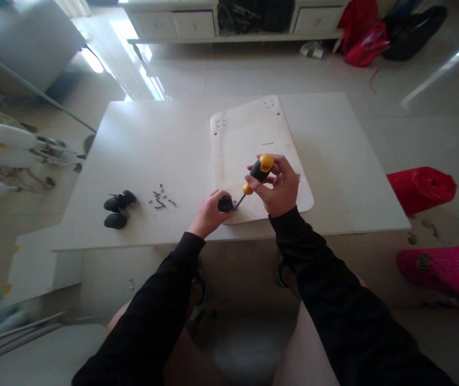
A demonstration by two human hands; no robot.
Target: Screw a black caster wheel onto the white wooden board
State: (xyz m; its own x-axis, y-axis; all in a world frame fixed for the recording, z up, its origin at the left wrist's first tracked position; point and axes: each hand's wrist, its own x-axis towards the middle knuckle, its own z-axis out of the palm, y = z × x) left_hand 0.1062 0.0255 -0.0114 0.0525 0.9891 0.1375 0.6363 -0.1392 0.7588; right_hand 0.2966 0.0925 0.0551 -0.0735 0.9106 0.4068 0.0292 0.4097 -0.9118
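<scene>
A white board (249, 145) with small screw holes lies flat on the low white table (153, 145). My left hand (208, 213) grips a small black caster wheel (225, 203) at the board's near left corner. My right hand (278, 185) holds a black and yellow screwdriver (258, 174) by its handle, tilted, with the tip down at the caster. Both sleeves are black.
Several small dark screws (161, 197) lie loose on the table to the left, with other black caster wheels (117, 209) beyond them. A red bag (421, 187) and a pink mesh basket (446, 268) sit on the floor at right. A white cabinet (233, 21) stands at the back.
</scene>
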